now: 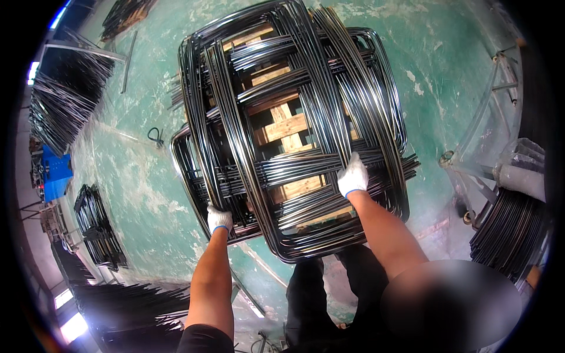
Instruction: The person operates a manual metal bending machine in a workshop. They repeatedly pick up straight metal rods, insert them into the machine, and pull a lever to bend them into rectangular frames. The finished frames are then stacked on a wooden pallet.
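In front of me, bent metal rod frames point(238, 135) with rounded corners lie in a criss-crossed pile. Under them, a wooden pallet point(281, 129) shows through the gaps. My left hand point(219, 219), in a white glove with a blue cuff, is closed around rods at the near left side of the pile. Further right and a little farther away, my right hand point(354, 176), gloved the same way, has its fingers curled on rods where two bundles cross. The rods under both palms are hidden.
Rod bundles stand at far left point(67, 94) and right point(507, 232). More rods point(129, 309) fan out at lower left. Dark frames point(97, 229) and a black cord point(156, 137) lie on the green floor point(147, 188). A wheeled metal rack point(471, 167) stands at right.
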Motion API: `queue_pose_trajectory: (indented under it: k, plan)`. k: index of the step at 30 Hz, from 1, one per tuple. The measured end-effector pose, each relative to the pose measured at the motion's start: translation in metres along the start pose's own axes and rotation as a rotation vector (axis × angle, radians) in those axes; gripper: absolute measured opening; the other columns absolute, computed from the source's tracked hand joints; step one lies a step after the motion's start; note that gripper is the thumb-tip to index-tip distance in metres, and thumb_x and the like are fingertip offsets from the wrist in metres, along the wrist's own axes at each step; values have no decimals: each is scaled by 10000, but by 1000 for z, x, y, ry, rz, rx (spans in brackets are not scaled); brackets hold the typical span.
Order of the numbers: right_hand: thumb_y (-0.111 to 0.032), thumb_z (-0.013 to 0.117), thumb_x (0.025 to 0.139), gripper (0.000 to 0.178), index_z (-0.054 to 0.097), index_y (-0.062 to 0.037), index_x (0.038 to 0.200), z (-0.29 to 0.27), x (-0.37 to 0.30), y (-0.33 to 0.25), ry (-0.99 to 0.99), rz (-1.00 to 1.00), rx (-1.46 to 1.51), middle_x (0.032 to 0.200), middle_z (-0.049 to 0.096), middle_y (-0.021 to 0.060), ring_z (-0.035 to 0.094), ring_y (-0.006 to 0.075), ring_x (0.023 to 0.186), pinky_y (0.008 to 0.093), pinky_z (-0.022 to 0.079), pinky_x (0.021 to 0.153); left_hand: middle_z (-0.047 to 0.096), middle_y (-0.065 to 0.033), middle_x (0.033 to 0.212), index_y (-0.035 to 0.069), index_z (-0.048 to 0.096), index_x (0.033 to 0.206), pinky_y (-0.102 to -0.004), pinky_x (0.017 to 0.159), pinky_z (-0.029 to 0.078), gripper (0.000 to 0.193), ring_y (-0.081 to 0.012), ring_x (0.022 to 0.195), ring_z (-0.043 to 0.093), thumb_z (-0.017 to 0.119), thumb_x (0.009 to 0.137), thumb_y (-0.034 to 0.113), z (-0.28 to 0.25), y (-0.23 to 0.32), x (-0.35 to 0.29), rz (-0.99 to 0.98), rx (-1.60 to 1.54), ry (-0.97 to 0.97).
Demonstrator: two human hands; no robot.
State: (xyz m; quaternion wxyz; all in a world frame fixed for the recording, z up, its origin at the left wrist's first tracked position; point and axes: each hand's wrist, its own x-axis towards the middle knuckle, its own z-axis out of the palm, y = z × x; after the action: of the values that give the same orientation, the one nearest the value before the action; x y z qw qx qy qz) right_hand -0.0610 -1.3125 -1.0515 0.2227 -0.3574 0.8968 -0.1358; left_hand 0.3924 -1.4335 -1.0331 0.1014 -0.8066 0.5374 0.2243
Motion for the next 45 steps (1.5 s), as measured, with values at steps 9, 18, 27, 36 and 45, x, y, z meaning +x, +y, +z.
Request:
queue_pose_trajectory:
  k: [9,18,27,36,45]
  plan:
    - [-332,861,789,826,480,-7,1446,-30,-15,2,-11,27,-104,1298,609,247,592,424,1224,515,507,1022,755,-258,1119,-37,534,1357,-422,909,593,743,-391,1044,747,825,772,316,-9,-11,-36,-52,-115,-132]
    - [-404,807,847,832,461,-6,1491,-160,-172,4,184,-194,-102,1360,564,226,494,408,1300,526,419,1075,762,-252,1097,-7,701,1173,-475,920,572,487,-420,1045,737,811,786,268,-27,-18,-152,328,-49,-1]
    - [-153,883,724,772,532,-4,1394,-497,-411,121,780,300,-90,1265,623,224,589,440,1165,546,466,1022,713,-94,967,-46,695,1104,-362,821,527,394,-205,887,640,795,802,185,-35,58,-347,556,-303,-740]
    - [-774,725,785,1144,408,21,1544,-647,-355,338,559,1187,-98,1432,550,241,525,390,1333,513,452,1099,689,-38,821,-22,713,1042,-290,684,515,226,-120,733,623,726,853,103,-138,224,-483,821,-356,-631]
    - [-523,790,816,709,629,26,1234,-674,-350,385,452,1037,133,1226,662,221,653,381,1172,466,540,1005,665,-33,815,21,710,1052,-303,607,513,164,-161,694,630,727,909,100,-86,311,-696,453,-606,-994]
